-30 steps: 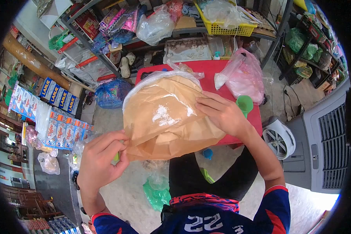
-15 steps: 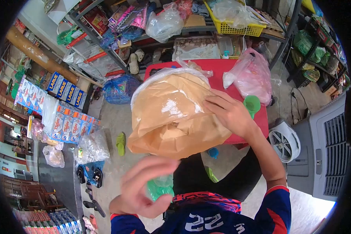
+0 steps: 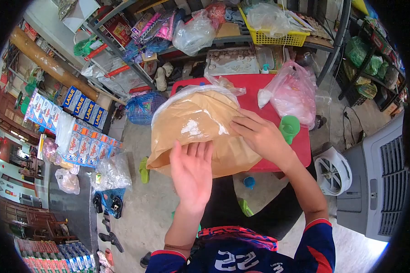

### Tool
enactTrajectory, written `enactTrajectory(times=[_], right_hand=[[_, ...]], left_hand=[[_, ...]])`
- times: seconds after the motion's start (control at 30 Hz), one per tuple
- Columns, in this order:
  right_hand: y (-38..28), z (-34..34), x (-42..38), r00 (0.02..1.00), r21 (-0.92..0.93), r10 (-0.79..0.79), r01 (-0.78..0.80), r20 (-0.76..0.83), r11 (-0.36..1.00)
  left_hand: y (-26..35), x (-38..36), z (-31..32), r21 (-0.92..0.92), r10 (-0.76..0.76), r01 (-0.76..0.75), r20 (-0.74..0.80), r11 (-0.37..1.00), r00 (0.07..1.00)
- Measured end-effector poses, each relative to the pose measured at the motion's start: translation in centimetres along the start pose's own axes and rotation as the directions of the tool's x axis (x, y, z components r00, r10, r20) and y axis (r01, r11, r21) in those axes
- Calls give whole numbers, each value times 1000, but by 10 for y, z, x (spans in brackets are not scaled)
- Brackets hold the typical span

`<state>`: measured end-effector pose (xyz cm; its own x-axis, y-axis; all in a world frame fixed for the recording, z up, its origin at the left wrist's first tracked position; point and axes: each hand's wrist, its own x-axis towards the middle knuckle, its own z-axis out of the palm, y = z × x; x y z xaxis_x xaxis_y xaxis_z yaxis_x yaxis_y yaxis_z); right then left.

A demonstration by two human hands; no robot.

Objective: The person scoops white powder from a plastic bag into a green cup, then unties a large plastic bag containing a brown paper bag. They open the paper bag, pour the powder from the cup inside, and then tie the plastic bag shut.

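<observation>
A large brown paper bag with a pale plastic edge rests on a red table, its mouth facing me. White powder patches mark the paper. My right hand grips the bag's right side, fingers bent over the paper. Palm up at the mouth is my left hand, thumb apart and fingers stretched against the paper, with nothing seen in it. Just right of my right hand stands a green plastic cup. A pink plastic bag with white contents sits behind the cup. The inside of the brown bag is mostly hidden.
A grey air cooler and a white wheel-like fan part stand to the right. Behind the table is a metal shelf with a yellow basket. Beer cartons are stacked at left. A blue cup lies below the table edge.
My left hand has risen from near my lap to the paper bag's mouth, its fingers straightening. My right hand still holds the bag, whose front edge has shifted slightly up and left.
</observation>
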<state>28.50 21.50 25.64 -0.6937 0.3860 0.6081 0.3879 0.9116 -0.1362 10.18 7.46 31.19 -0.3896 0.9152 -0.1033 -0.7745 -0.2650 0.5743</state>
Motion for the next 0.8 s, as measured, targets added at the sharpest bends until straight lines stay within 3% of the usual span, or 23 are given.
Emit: enactTrajectory(times=[0.17,0.27,0.47,0.8], right_hand=[[1,1,-1,1000,0,7,-7,0,1000],[1,1,-1,1000,-1,7,-7,5,1000],[2,0,-1,1000,45,15,-14,-5,999],[2,-2,1,999,105,45,-44,-9,994]], left_hand=[[-7,22,12,-20,143,-146,-108,989,984],[-15,31,14,63,293,-286,-142,956,946],[-23,42,13,102,375,-362,-207,927,903],[-26,38,4,122,394,-377,-172,918,903]])
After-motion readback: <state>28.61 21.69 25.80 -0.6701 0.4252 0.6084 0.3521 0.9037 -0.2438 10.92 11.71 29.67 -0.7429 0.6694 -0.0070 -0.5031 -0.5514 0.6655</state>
